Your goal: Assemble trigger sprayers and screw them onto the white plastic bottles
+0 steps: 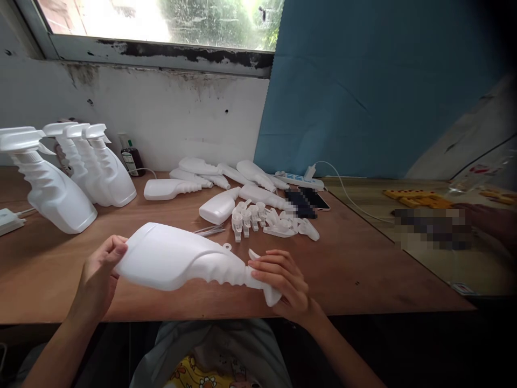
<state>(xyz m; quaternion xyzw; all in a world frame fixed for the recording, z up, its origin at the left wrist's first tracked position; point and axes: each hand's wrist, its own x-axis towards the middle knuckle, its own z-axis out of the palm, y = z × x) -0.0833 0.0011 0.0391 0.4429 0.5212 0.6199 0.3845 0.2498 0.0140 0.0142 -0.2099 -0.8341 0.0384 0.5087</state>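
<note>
A white spray bottle (173, 258) lies sideways in the air over the table's front edge, its base to the left and its trigger head to the right. Around the base end, my left hand (99, 272) is closed. My right hand (285, 283) wraps its fingers round the trigger head (271, 295), hiding much of it. Behind the held bottle are loose white spray-head parts (248, 215) and small white shrouds and triggers (280, 223). Some thin white tubes (210, 230) show just past the bottle.
Several headless white bottles (254, 175) lie at the back. Fitted spray bottles (60, 188) stand at the left. A dark small bottle (132, 160), a power strip (301, 180) and a dark phone (313, 198) are near the wall. Yellow pieces (420, 198) and another person's hand (488, 218) appear at right.
</note>
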